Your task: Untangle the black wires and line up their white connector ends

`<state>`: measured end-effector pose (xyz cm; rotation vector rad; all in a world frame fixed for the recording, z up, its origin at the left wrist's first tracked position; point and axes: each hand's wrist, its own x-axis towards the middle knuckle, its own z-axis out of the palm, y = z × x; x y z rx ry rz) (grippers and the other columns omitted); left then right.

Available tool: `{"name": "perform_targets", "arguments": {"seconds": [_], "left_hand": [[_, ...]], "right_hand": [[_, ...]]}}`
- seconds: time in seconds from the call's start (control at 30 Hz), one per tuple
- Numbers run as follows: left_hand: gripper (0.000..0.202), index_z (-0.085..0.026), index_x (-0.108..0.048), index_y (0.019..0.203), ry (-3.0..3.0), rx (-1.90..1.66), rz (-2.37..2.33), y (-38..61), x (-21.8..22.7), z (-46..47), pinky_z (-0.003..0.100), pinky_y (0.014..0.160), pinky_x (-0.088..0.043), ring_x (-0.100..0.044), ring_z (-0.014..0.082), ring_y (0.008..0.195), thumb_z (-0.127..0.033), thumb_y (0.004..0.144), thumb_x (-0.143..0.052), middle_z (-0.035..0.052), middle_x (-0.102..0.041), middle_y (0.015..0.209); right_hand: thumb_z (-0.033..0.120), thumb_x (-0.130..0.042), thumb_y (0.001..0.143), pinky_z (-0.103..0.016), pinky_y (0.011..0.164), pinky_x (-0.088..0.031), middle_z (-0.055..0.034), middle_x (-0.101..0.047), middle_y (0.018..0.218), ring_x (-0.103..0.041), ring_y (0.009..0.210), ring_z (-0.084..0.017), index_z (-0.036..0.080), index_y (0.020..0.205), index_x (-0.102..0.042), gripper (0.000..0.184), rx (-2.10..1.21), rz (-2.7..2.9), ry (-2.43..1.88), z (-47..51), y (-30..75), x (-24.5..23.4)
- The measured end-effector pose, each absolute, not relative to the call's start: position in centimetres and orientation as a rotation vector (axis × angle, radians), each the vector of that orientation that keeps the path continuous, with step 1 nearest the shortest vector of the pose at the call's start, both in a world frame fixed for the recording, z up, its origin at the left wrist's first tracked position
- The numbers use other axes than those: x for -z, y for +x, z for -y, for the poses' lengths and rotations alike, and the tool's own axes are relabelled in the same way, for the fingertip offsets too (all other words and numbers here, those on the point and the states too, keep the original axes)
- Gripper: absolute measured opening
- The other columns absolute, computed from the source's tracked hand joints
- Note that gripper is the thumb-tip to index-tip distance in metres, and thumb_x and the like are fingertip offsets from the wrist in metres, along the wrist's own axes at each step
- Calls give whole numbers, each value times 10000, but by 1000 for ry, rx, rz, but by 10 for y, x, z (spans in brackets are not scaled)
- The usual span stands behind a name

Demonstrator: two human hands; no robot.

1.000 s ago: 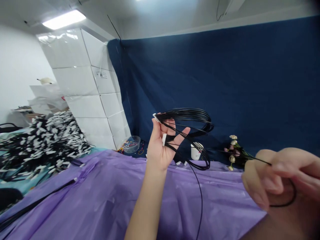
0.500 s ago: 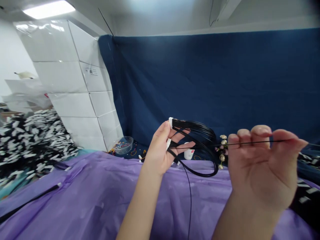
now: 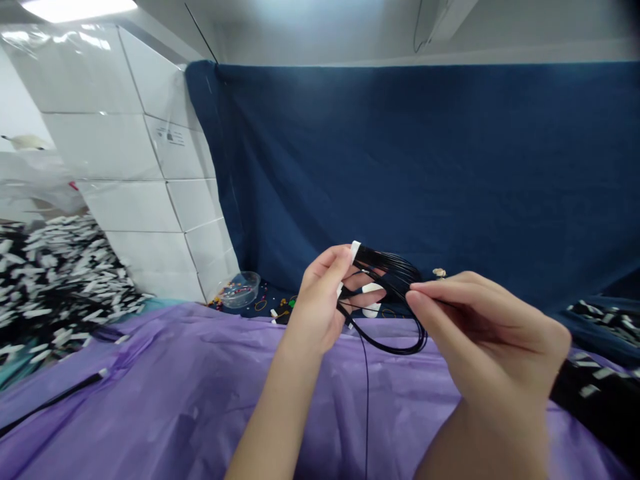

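My left hand [image 3: 320, 300] is closed on a looped bundle of thin black cables [image 3: 393, 267] with white connectors at its ends. One white connector [image 3: 355, 251] sticks up above the thumb. Another end lies lower, between the fingers and partly hidden. At the right side of the loop, my right hand [image 3: 490, 340] pinches thumb and forefinger together on a thin black cable; its other fingers are curled. A single black wire [image 3: 367, 400] hangs down from the bundle over the purple cover [image 3: 210, 400].
White boxes [image 3: 130, 207] stand stacked at left, beside a heap of black cables with white ends [image 3: 75, 287]. A clear bowl [image 3: 239, 291] holds small coloured pieces. Dark blue cloth [image 3: 400, 167] hangs behind. More cables [image 3: 590, 390] lie at right.
My right hand has come left from far out, where it held a wire stretched taut, to the loop's right side and has turned over. My left hand keeps its hold. The view shifted slightly.
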<state>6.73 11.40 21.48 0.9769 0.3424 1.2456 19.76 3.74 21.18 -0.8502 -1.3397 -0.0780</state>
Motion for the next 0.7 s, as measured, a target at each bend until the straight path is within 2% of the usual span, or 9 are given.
{"name": "perform_targets", "arguments": {"seconds": [0.17,0.4,0.57,0.7], "left_hand": [[172,-177,-599,838,957,-1249,-319,67,-215,-111,274,648,-587,-555,76,602,-326,815,-681,-24,-567,678],[176,-167,-605,858,959,-1258,-276,67,-213,-109,223,667,-563,-473,43,594,-335,841,-655,-36,-479,662],[182,-164,-605,850,962,-1273,-286,68,-213,-108,205,661,-553,-451,39,587,-338,838,-657,-36,-482,675],[173,-167,-609,865,952,-1285,-305,68,-214,-108,213,660,-554,-505,58,616,-331,835,-656,-13,-551,719]], "right_hand": [[94,-702,746,-238,434,-308,30,-561,614,-427,492,-68,199,778,-718,112,153,1389,-971,-45,195,-212],[88,-703,744,-240,437,-325,23,-604,640,-468,509,-78,192,757,-708,104,163,1373,-930,-51,193,-211],[96,-706,745,-243,441,-332,17,-611,646,-483,521,-85,190,755,-708,94,161,1361,-946,-51,191,-211],[105,-697,756,-239,440,-327,21,-590,622,-458,506,-78,193,750,-708,89,177,1378,-949,-50,190,-213]]}}
